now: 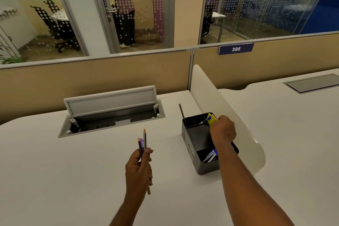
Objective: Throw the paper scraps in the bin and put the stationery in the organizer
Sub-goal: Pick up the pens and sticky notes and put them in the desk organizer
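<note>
Gripping a small bundle of pencils (pixel 142 143), the left hand (pixel 139 168) hovers above the near part of the white desk (pixel 73 170). Its fingers and thumb are curled round the shafts, the points stand upward, and one blunt end pokes out below the palm. To the right and a little farther off, a black organizer (pixel 205 168) sits on the desk just beside a white divider panel (pixel 229 104). Its nearest compartment holds a blue and white box (pixel 211 156), lying tilted. The right hand (pixel 222 130) reaches over the organizer's far right corner, with its fingers bent and pinching the end of a blue pen (pixel 206 120). The pen slants down into a rear compartment, next to a yellow pad (pixel 211 118) standing in that same corner. A thin dark pen (pixel 182 113) rises upright from the far left compartment. Farther back on the left, a cable tray (pixel 110 121) is sunk into the desk with its grey lid (pixel 110 101) propped open. Behind the desk runs a beige partition (pixel 91 79) bearing a blue sign (pixel 236 49) that reads 386. Beyond it are glass walls with dotted film, an office chair (pixel 55 24) and a person (pixel 125 22) standing behind a door.
</note>
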